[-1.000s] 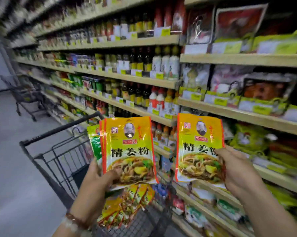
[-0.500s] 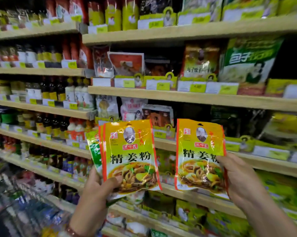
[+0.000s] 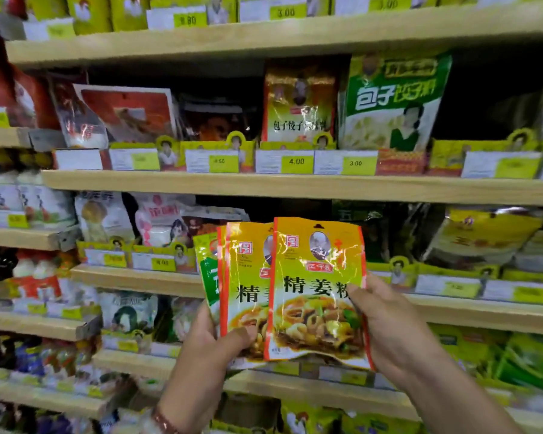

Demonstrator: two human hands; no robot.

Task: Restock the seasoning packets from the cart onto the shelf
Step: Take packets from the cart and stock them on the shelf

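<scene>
My left hand (image 3: 210,343) grips a small stack of seasoning packets (image 3: 245,283), yellow-orange ones in front and a green one behind, thumb across the lower front. My right hand (image 3: 386,327) pinches a single yellow-orange packet (image 3: 317,289) by its right edge, and that packet overlaps the right side of the stack. Both hands hold the packets upright in front of the wooden shelf (image 3: 295,186). The cart is out of view.
Wooden shelves run across the whole view, packed with seasoning bags and price tags (image 3: 295,161). A large green-and-white bag (image 3: 392,101) stands on the upper shelf. Bottles and jars (image 3: 32,277) fill the left section. Green packets (image 3: 526,361) lie lower right.
My view has swung from the cart and aisle to face the shelf closely. The right hand has brought its packet leftward until it overlaps the stack in my left hand.
</scene>
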